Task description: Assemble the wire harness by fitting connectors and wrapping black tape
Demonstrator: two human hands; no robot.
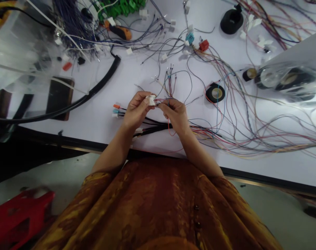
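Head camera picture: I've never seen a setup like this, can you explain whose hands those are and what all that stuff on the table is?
There is only one view, from a camera worn on a person's head, looking down at their own two bare hands. No machine is involved. The left hand pinches a small white connector, and the right hand grips the thin coloured wires beside it. They work over a white table strewn with loose wire bundles. Also lying there are a black tape roll, a thick black cable, an orange-handled tool and a red connector. The orange cloth at the bottom is the person's clothing.
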